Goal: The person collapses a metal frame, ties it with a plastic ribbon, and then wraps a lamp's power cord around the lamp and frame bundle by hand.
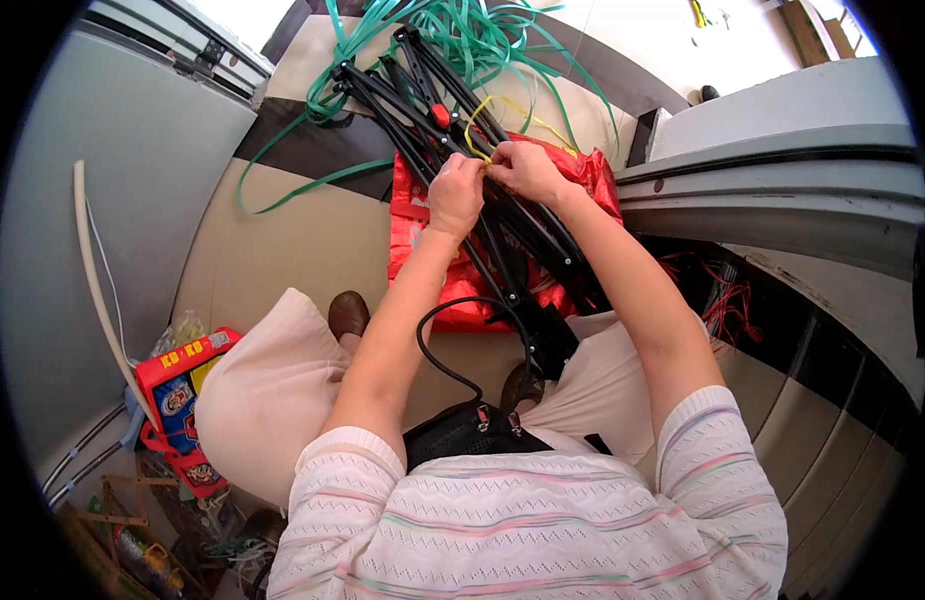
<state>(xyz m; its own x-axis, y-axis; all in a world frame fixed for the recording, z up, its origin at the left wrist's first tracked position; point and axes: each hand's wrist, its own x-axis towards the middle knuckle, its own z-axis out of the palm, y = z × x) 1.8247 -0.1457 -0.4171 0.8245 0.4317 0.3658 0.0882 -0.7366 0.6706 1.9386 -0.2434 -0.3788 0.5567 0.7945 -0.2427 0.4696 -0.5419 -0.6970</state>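
A folded frame of black metal tubes [527, 235] with a red catch [441, 115] lies slantwise between my feet. Around its upper part runs a thin yellow strap [469, 130], looped with a loose end to the right. My left hand [457, 192] pinches the strap above the tubes, its fingers closed. Close beside it, my right hand [527, 172] is also closed on the strap, fingertips nearly touching the left ones. The exact spot between the fingertips is mostly hidden. Under the frame is a crinkled red plastic sack [407, 218].
Tangled green strapping [472, 45] spreads over the floor beyond the frame. A red and blue printed bag [177, 395] stands at left beside a pale hose [94, 270]. A metal door track [772, 200] borders the right. A black bag with a cord [462, 435] rests at my lap.
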